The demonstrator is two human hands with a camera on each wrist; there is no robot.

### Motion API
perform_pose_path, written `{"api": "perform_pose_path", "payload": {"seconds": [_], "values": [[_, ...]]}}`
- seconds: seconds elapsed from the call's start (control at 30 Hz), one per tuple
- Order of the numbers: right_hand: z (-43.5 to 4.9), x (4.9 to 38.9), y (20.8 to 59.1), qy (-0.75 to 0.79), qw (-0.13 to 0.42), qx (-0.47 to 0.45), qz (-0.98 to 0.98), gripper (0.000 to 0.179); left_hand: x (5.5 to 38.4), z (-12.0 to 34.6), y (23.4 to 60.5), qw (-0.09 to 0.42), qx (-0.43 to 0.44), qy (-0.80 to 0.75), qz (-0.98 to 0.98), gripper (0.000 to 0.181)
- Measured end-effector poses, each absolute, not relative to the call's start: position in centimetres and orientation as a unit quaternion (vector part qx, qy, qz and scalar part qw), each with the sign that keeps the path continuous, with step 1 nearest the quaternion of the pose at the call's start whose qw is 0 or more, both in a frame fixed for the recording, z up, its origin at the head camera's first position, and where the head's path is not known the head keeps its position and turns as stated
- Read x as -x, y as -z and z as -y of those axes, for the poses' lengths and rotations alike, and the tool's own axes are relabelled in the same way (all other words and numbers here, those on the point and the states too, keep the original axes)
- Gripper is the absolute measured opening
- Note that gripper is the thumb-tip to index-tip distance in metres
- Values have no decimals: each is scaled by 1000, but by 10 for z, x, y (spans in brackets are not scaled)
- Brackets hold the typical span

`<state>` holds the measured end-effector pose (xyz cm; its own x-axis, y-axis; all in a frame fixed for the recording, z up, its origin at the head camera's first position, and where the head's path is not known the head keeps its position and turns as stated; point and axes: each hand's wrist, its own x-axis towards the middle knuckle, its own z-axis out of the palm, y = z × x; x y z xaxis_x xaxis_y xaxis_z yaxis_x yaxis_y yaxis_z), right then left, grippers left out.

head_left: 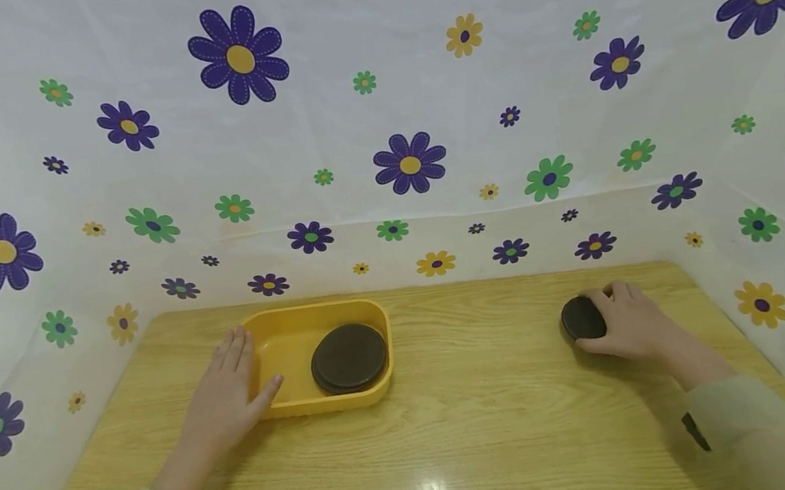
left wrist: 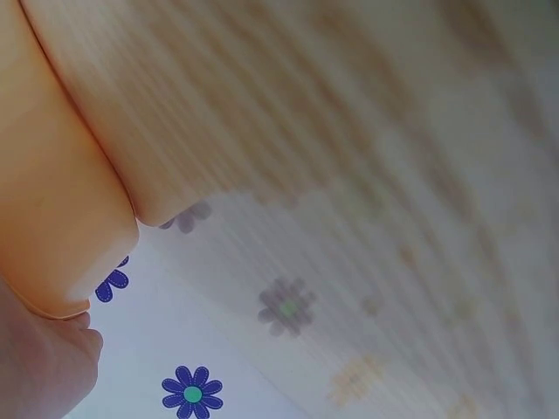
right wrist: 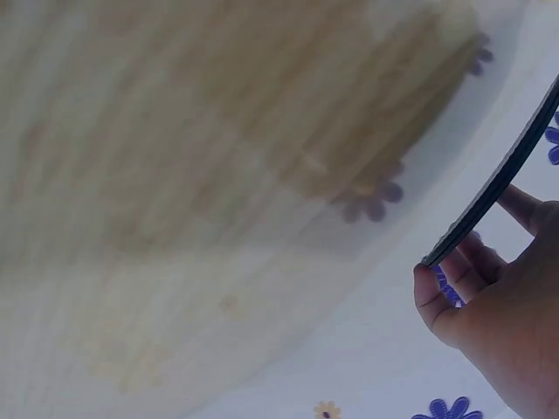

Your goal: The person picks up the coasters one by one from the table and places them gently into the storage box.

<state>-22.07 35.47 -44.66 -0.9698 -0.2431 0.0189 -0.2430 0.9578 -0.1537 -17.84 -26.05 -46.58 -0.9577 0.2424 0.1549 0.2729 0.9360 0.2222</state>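
Note:
A yellow tray [head_left: 287, 401] sits on the left part of the table. Inside its right half lie dark round coasters [head_left: 349, 356], stacked slightly offset. My left hand [head_left: 233, 387] rests against the tray's left side, fingers straight and together, thumb out over the near left corner. The left wrist view shows this hand [left wrist: 48, 367] touching the tray's wall [left wrist: 65, 175]. Over at the right, my right hand [head_left: 626, 322] pinches a black round coaster [head_left: 583, 319] between thumb and fingers. In the right wrist view its thin edge [right wrist: 489, 196] shows.
The wood-grain table [head_left: 470, 399] spreads between tray and right hand. A white cloth with printed flowers [head_left: 404, 96] stands as a wall behind the table and along both sides.

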Motion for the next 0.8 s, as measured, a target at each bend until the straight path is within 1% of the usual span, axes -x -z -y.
{"api": "perform_pose_path", "payload": {"seconds": [0.1,0.47,0.8], "values": [[-347,226,442,71,2,128,-989,89,178,260,466,65,131,123,982,91],[-308,240,425,63,-22,171,-983,88,179,261,466,67,130,122,982,92],[-270,248,417,63,-30,197,-978,87,178,261,464,67,133,121,981,91]]}}
